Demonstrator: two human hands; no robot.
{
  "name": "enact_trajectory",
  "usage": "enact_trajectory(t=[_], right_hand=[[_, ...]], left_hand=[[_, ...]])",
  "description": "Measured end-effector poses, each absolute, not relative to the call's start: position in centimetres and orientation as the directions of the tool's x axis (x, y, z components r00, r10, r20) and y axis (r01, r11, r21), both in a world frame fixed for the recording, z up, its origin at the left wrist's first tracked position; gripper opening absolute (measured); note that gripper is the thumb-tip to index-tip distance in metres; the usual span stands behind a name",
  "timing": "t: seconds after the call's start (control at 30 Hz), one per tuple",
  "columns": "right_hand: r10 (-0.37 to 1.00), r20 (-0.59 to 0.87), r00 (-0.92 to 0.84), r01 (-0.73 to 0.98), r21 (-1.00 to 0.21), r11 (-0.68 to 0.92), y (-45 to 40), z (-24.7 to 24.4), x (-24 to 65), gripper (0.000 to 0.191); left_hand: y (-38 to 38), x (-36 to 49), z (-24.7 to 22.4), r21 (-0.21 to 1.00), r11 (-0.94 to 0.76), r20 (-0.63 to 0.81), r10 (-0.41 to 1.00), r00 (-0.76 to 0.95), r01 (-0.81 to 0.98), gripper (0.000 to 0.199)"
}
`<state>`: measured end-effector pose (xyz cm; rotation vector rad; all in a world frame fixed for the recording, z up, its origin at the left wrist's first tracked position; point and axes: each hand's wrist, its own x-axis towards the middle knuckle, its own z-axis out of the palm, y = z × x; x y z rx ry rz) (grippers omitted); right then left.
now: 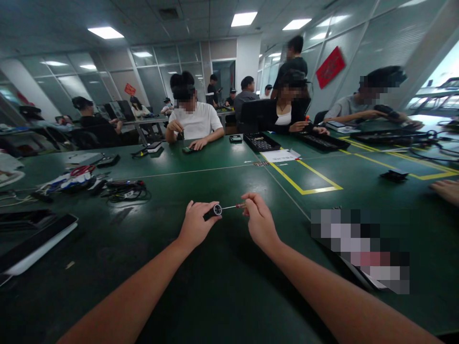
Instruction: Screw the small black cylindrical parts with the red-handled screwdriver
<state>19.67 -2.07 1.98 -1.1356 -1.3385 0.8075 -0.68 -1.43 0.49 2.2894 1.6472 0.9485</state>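
Observation:
My left hand (197,220) is closed around a small black cylinder (211,213), whose round end with a pale ring faces toward my right side. In my right hand (261,220) is a thin screwdriver (239,206) with a red handle, pinched between thumb and fingers. Its slim metal shaft points left, and the tip meets the ringed end of the cylinder; whether it goes inside I cannot tell. Both hands are held above the green table (215,296). Part of the cylinder is hidden by my left fingers.
Bundled cables (125,190) and a black-and-white device (43,243) lie at left. A pixelated flat item (358,253) is at right, near a small black part (393,176). Yellow tape (304,192) marks the table. Across it, people sit by black trays (261,142); another person's hand (444,190) rests far right.

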Motion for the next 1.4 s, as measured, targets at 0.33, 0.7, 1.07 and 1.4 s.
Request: enact_trajectory(t=[0.33,0.7,1.07,1.4], right_hand=[[0.950,0.306,0.067,0.234,-0.930,0.283,-2.1,1.9,19.7,0.030],[0.953,0.295,0.063,0.221,-0.936,0.275,-2.2,2.2,19.8,0.033],[0.968,0.200,0.153,-0.059,-0.976,0.210,-1.3,1.9,19.3,0.029],[0.971,0.075,0.226,-0.142,-0.984,0.109,-0.3,1.2,19.8,0.026]], left_hand=[[-1.5,-0.7,0.5,0.467,-0.375,0.372,0.905,0.207,0.801,0.035],[-1.5,-0.7,0.5,0.469,-0.380,0.373,0.903,0.210,0.798,0.035],[-1.6,-0.5,0.9,0.437,-0.396,0.401,0.889,0.220,0.808,0.034],[-1.3,-0.8,0.7,0.442,-0.381,0.378,0.900,0.216,0.812,0.036]])
